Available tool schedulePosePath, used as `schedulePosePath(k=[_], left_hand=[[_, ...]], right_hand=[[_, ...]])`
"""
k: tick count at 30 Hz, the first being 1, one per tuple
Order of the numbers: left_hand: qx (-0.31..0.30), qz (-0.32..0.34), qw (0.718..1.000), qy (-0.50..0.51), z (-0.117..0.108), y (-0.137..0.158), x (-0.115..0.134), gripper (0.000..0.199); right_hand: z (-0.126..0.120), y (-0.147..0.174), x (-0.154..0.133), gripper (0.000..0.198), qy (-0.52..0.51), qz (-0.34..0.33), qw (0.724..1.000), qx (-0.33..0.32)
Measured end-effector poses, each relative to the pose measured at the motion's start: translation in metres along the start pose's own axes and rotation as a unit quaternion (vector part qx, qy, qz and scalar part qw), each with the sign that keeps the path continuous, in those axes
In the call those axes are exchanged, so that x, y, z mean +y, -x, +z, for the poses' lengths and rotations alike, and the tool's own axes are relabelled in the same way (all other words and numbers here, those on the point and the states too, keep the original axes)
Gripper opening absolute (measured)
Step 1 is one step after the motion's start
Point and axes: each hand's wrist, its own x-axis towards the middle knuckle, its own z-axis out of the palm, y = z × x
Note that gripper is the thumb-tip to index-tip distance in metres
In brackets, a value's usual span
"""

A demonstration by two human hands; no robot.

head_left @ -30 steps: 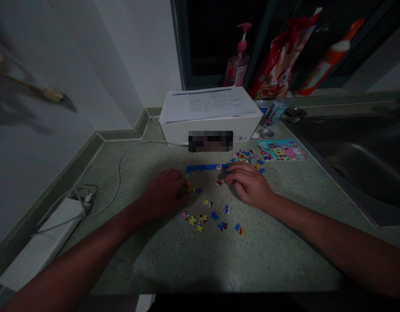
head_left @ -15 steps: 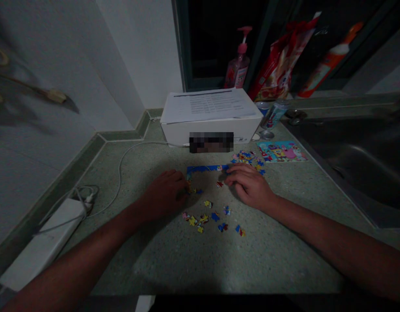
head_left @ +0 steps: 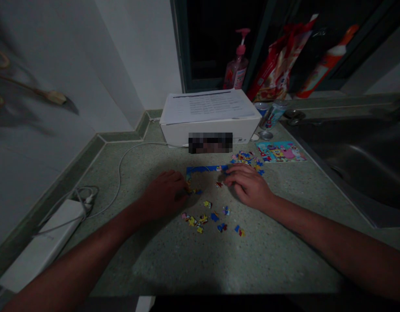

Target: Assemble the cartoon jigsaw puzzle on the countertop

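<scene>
A partly joined jigsaw puzzle lies on the counter, its blue top strip (head_left: pixel 206 168) running between my hands. At its left side is my left hand (head_left: pixel 165 190), fingers bent and tips in shadow against the edge pieces; whether it grips one is hidden. My right hand (head_left: pixel 250 186) rests at the strip's right end, fingertips over the blue edge and thumb apart below. A red and white puzzle piece (head_left: pixel 219 184) lies just left of the right fingers. Nearer me are yellow puzzle pieces (head_left: pixel 192 221), a blue piece (head_left: pixel 214 216) and several others.
Behind the right hand lie a pile of loose pieces (head_left: pixel 242 157) and a colourful picture card (head_left: pixel 281 151). A white box (head_left: pixel 209 110) stands at the back, beside a can (head_left: pixel 274 115). The sink (head_left: pixel 356 160) is right; a power strip (head_left: pixel 47 242) with its cable is left.
Both hands stay in almost the same place, and the pieces keep their arrangement. Only a slight shift of the camera view shows.
</scene>
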Motion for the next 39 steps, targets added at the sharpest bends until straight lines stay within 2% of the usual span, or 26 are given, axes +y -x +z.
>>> schedulePosePath(k=[4,9,13,18,39], left_hand=[[0.006,-0.009,1.0,0.004,0.002,0.0,0.0,0.009],[0.022,-0.025,0.999,0.003,0.009,-0.002,0.003,0.018],[0.017,-0.028,0.999,0.0,0.012,-0.002,0.004,0.014],[0.005,-0.025,1.0,0.001,0.011,-0.002,0.005,0.01],[-0.006,-0.021,1.0,0.021,0.009,0.0,0.003,0.026]], right_hand=[[-0.001,-0.001,0.0,0.035,-0.004,0.0,1.0,-0.002],[-0.001,-0.002,-0.001,0.035,0.005,-0.012,1.0,-0.001],[-0.001,-0.002,-0.001,0.036,0.003,-0.012,1.0,-0.002],[0.0,-0.001,-0.001,0.033,0.01,0.004,1.0,-0.006],[0.001,0.002,0.002,0.035,0.007,-0.001,1.0,-0.011]])
